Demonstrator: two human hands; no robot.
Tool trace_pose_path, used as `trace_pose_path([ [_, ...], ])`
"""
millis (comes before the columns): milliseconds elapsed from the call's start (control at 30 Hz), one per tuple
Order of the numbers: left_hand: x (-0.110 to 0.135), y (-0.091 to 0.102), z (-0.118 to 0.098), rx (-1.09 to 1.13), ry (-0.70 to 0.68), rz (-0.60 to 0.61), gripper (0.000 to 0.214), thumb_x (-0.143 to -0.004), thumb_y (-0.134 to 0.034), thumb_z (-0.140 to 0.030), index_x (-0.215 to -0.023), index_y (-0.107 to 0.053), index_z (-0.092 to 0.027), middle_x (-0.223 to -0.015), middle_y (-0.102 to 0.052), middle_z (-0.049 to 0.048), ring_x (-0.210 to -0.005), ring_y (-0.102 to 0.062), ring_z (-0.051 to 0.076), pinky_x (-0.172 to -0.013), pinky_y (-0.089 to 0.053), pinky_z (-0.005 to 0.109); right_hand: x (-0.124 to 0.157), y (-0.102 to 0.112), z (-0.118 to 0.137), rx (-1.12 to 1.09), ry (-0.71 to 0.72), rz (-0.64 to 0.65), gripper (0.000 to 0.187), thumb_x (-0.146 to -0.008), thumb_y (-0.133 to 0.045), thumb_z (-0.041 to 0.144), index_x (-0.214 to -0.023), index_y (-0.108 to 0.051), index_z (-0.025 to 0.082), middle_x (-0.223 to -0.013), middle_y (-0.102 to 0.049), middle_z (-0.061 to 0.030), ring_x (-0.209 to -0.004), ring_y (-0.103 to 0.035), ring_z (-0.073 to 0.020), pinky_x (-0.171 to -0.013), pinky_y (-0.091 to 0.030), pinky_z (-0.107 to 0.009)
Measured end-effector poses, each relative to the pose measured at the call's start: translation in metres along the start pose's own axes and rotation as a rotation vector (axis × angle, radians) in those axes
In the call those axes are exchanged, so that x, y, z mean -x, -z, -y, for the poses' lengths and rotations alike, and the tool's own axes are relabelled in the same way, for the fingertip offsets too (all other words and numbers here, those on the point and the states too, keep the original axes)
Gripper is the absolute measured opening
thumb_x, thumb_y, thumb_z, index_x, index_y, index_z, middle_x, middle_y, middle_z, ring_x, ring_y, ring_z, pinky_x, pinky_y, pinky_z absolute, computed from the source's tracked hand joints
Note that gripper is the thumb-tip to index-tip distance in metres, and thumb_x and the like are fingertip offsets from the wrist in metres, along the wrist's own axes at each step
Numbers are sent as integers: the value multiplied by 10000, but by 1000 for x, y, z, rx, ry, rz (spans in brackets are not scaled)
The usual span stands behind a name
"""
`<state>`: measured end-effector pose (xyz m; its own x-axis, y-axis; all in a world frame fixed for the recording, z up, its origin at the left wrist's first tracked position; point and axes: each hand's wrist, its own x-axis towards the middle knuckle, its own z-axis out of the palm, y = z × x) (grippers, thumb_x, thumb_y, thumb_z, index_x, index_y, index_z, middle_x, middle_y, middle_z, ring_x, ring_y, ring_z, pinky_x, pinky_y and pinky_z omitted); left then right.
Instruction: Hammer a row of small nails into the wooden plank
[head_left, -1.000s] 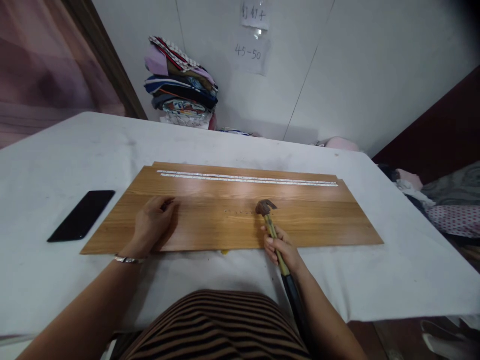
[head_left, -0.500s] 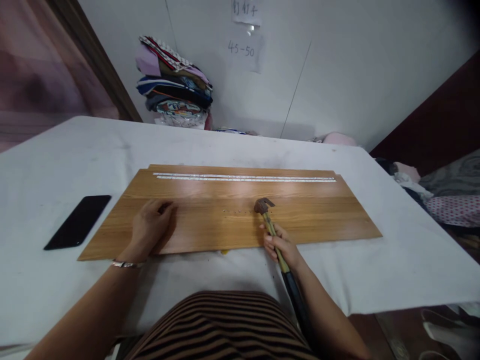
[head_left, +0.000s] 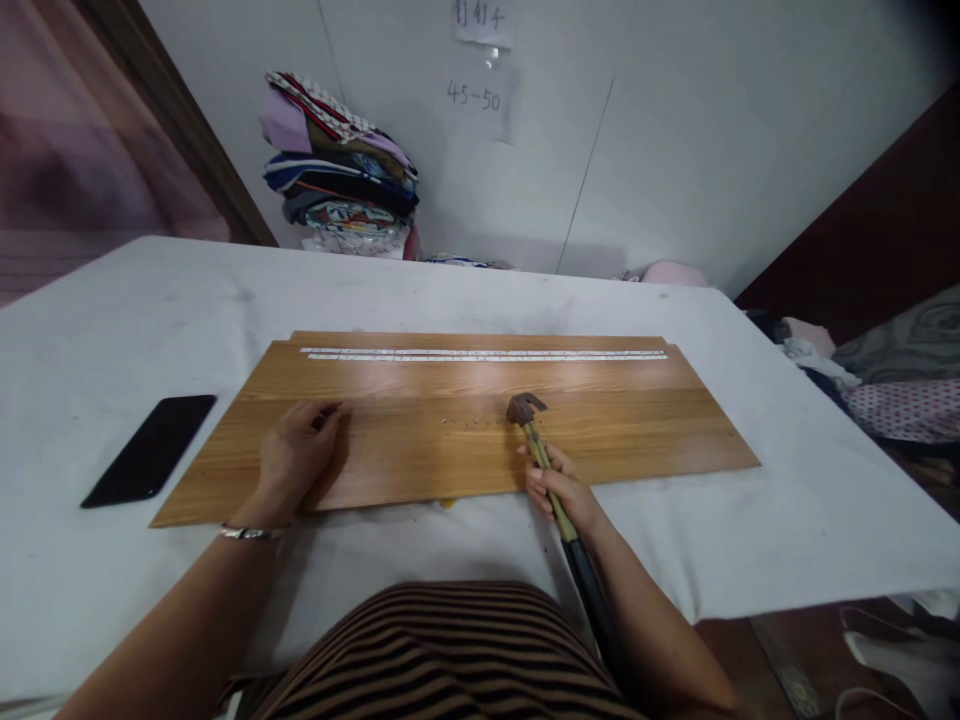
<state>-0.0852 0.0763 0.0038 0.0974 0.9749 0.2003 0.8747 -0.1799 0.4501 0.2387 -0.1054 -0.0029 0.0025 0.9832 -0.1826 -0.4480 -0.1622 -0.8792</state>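
My right hand [head_left: 561,492] is wrapped round the pale handle of a claw hammer [head_left: 534,436]. Its rusty head is over the middle of a wooden board [head_left: 405,465], while the dark grip end points back towards my body. My left hand [head_left: 294,448] rests on the left part of the board, fingers curled in and thumb near the forefinger. Whether something small is inside those fingers is hidden. Between the hands runs a short row of small nails or nail marks [head_left: 471,422]. Two narrow white marked strips [head_left: 487,356] lie along the board's far edge.
A black phone [head_left: 150,450] lies left of the board on the white-covered table [head_left: 360,570]. Folded clothes [head_left: 341,170] are stacked by the wall at the back. Paper notes [head_left: 480,98] hang on the wall. More cloth [head_left: 900,410] is piled beyond the table's right edge.
The view has shifted slightly, so the board and phone appear a little further left. Both hands and the hammer keep nearly the same pose.
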Motion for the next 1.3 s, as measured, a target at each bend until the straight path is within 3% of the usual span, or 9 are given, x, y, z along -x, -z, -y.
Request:
trace_pose_path([
  [233,1,0,-1,-20,-20,6,371,-886,-446,-414,-1056,-660,-164,-1150,-664,83,-1062,-589,231,-917,-461,338,2,0,3,-15,25,-7,371,-752,-672,316,-1064,-540,165,-517,-431,117,-306,-328,-39,-276,-254,-155],
  [567,0,1,0,-14,-54,-21,348,-858,-456,-390,-995,-663,-146,-1056,-649,96,-983,-588,221,-893,-473,332,1,1,2,-18,36,-17,369,-743,-668,301,-1059,-543,158,-522,-439,115,-308,-329,-39,-273,-255,-155],
  [900,-8,9,1,94,136,53,352,-786,-515,-382,-996,-682,-154,-1059,-706,78,-956,-634,228,-911,-476,353,5,3,14,-97,112,-28,365,-722,-690,299,-1038,-564,168,-531,-447,110,-311,-330,-37,-270,-248,-156],
  [1300,-2,6,2,-13,-3,37,403,-840,-438,-431,-1035,-661,-156,-1107,-684,101,-1001,-616,246,-904,-473,358,-2,-1,0,-9,8,-3,383,-714,-677,315,-1031,-529,160,-488,-433,127,-288,-333,-46,-269,-264,-169],
])
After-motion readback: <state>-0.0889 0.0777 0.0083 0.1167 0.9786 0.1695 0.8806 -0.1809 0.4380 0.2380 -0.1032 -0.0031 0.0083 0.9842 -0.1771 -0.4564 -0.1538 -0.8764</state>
